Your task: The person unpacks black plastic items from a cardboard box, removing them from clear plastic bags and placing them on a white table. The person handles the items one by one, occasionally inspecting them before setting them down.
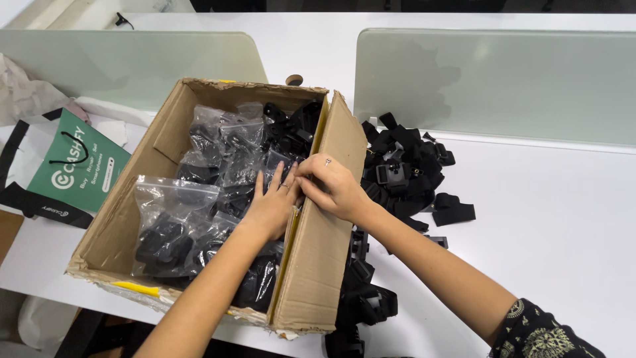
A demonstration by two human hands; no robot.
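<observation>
Both hands meet at the cardboard box's [318, 265] right wall, running 12-to-6: left hand [273, 204] flat, fingers spread on bagged black parts [173, 225] at 9 o'clock, right hand [331, 185] curled, pinching the wall's top edge

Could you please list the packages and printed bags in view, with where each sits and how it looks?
Brown cardboard box: open on the white desk, torn rim; both hands at its right wall.
Clear plastic zip bags: inside the box, holding black parts.
Green printed bag: flat, left of the box, black handles, white print.
Crumpled whitish wrapping: far left.
</observation>
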